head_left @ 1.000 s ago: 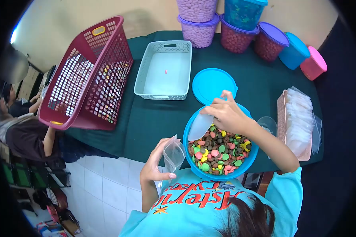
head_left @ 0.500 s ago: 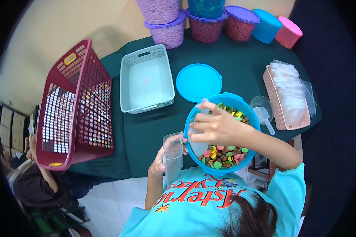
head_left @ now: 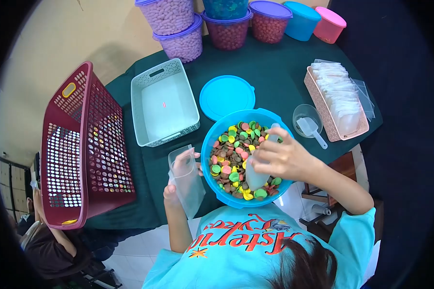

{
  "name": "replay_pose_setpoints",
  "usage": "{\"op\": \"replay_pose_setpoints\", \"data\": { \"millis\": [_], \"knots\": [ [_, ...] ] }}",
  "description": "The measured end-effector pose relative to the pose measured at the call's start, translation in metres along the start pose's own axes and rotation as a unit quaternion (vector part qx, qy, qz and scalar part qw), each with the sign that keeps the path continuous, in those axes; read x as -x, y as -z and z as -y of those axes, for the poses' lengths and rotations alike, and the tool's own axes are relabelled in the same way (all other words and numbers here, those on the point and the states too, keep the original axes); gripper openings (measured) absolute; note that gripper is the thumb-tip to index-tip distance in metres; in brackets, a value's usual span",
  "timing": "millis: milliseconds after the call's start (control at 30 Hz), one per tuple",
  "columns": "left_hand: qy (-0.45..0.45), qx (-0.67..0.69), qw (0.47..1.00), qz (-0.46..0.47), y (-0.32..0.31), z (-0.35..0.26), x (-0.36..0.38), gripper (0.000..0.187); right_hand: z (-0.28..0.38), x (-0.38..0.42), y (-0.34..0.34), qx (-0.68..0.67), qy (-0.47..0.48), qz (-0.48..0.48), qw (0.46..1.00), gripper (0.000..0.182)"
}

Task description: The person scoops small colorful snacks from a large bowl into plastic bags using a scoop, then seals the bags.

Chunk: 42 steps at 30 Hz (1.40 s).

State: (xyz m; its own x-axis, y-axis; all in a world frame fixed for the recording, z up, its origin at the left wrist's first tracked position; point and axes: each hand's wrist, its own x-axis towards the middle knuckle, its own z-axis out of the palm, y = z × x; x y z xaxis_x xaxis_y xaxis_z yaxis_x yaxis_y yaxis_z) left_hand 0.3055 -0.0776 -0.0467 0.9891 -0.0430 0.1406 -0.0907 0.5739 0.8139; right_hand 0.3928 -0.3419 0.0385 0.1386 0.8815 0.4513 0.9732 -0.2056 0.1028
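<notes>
The right hand (head_left: 284,156) is wrapped around a clear scoop (head_left: 257,176) and pushes it down into the candies (head_left: 231,159) in the big blue bowl (head_left: 217,132). Half a second ago this hand held the scoop up at the left edge of the bowl, close to the bag. Now it has moved over to the near right part of the bowl, and the scoop's mouth sits among the candies.

The left hand (head_left: 178,176) holds a small clear bag (head_left: 185,180) just left of the bowl, at the near edge of the table (head_left: 275,67). Its fingers are closed on the bag, and the bag's mouth is open at the top. A moment ago the bag was right by the scoop. Now the two are apart.

The candies are round and flat: pink, green, yellow and brown. The bowl is full of them.

Just behind the bowl lies its blue lid (head_left: 226,96), flat on the dark green table. Left of the lid is a grey tray (head_left: 149,79). Farther left a dark red basket (head_left: 77,149) leans on its side. On the right a pink tray (head_left: 318,106) holds a stack of clear bags (head_left: 340,96). Between it and the bowl is a small clear cup (head_left: 306,118) with another scoop in it. At the far edge stand tubs of sweets (head_left: 178,29) with purple, blue and pink lids.

The whole view has shifted since before, so the tubs and trays now sit more to the left.
</notes>
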Motion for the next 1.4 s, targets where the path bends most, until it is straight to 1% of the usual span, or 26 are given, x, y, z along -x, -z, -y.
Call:
{"op": "replay_pose_setpoints", "data": {
  "millis": [67, 100, 133, 200, 233, 300, 400, 500, 600, 667, 767, 800, 867, 933, 1000, 1033, 1067, 1133, 1167, 1233, 1267, 1333, 1367, 1400],
  "knots": [
    [0.024, -0.086, 0.996, 0.029, 0.003, -0.008, 0.002, 0.105, -0.008, 0.001, -0.002, 0.045, -0.052, -0.004, 0.998, 0.01],
    [0.029, -0.105, 0.994, 0.031, 0.006, -0.011, 0.005, 0.107, -0.014, -0.001, 0.001, 0.042, -0.067, 0.031, 0.996, 0.013],
    [0.025, -0.107, 0.994, 0.028, 0.005, -0.011, 0.007, 0.107, -0.017, -0.002, 0.0, 0.041, -0.063, 0.028, 0.997, 0.013],
    [0.025, -0.124, 0.992, 0.014, 0.001, -0.013, 0.013, 0.108, -0.023, -0.008, -0.007, 0.06, -0.108, 0.007, 0.992, 0.018],
    [0.019, -0.127, 0.992, 0.008, -0.001, -0.012, 0.017, 0.108, -0.026, -0.012, -0.011, 0.051, -0.111, 0.0, 0.992, 0.024],
    [0.025, -0.149, 0.988, -0.008, -0.008, -0.009, 0.025, 0.108, -0.034, -0.02, -0.022, 0.067, -0.083, -0.011, 0.994, 0.024],
    [0.005, -0.172, 0.984, -0.051, -0.018, -0.007, 0.037, 0.108, -0.042, -0.034, -0.044, 0.084, -0.027, -0.046, 0.995, 0.022],
    [-0.027, -0.199, 0.975, -0.097, -0.025, -0.007, 0.05, 0.108, -0.046, -0.047, -0.06, 0.105, 0.039, -0.109, 0.988, 0.015],
    [-0.054, -0.209, 0.966, -0.145, -0.031, -0.005, 0.065, 0.108, -0.049, -0.053, -0.068, 0.088, 0.1, -0.095, 0.987, 0.016],
    [-0.064, -0.21, 0.96, -0.172, -0.034, -0.002, 0.075, 0.108, -0.052, -0.055, -0.069, 0.071, 0.115, -0.092, 0.987, 0.013],
    [-0.076, -0.228, 0.949, -0.203, -0.041, 0.004, 0.087, 0.107, -0.06, -0.062, -0.055, 0.01, 0.106, -0.039, 0.994, 0.012],
    [-0.081, -0.225, 0.948, -0.211, -0.045, 0.006, 0.09, 0.106, -0.062, -0.062, -0.05, 0.004, 0.116, -0.041, 0.992, 0.012],
    [-0.089, -0.223, 0.944, -0.228, -0.051, 0.01, 0.094, 0.106, -0.066, -0.061, -0.041, 0.02, 0.121, 0.027, 0.992, 0.011],
    [-0.096, -0.222, 0.941, -0.238, -0.058, 0.013, 0.097, 0.105, -0.067, -0.06, -0.035, 0.018, 0.143, 0.038, 0.989, 0.009],
    [-0.096, -0.223, 0.936, -0.254, -0.066, 0.015, 0.1, 0.106, -0.066, -0.057, -0.033, 0.033, 0.145, 0.126, 0.981, 0.009],
    [-0.093, -0.224, 0.934, -0.262, -0.068, 0.016, 0.101, 0.106, -0.066, -0.058, -0.029, 0.042, 0.148, 0.154, 0.976, 0.008],
    [-0.095, -0.224, 0.932, -0.268, -0.07, 0.018, 0.103, 0.106, -0.067, -0.059, -0.026, 0.041, 0.155, 0.153, 0.975, 0.008],
    [-0.1, -0.228, 0.928, -0.277, -0.073, 0.021, 0.107, 0.107, -0.068, -0.059, -0.022, 0.045, 0.124, 0.22, 0.966, 0.004],
    [-0.102, -0.228, 0.926, -0.282, -0.076, 0.021, 0.108, 0.107, -0.069, -0.059, -0.023, 0.043, 0.129, 0.22, 0.966, 0.004],
    [-0.116, -0.224, 0.921, -0.298, -0.082, 0.021, 0.108, 0.109, -0.07, -0.058, -0.027, 0.057, 0.119, 0.271, 0.953, 0.002],
    [-0.116, -0.224, 0.92, -0.3, -0.084, 0.023, 0.107, 0.109, -0.07, -0.056, -0.03, 0.057, 0.121, 0.271, 0.953, 0.002],
    [-0.213, -0.2, 0.881, -0.371, -0.088, 0.027, 0.103, 0.111, -0.074, -0.05, -0.037, 0.047, 0.099, 0.274, 0.956, 0.002],
    [-0.23, -0.208, 0.876, -0.368, -0.086, 0.027, 0.102, 0.113, -0.078, -0.048, -0.04, 0.048, 0.099, 0.274, 0.956, 0.002],
    [-0.23, -0.208, 0.877, -0.367, -0.086, 0.026, 0.101, 0.113, -0.082, -0.045, -0.041, 0.016, 0.088, 0.3, 0.95, 0.003]
  ]
}}
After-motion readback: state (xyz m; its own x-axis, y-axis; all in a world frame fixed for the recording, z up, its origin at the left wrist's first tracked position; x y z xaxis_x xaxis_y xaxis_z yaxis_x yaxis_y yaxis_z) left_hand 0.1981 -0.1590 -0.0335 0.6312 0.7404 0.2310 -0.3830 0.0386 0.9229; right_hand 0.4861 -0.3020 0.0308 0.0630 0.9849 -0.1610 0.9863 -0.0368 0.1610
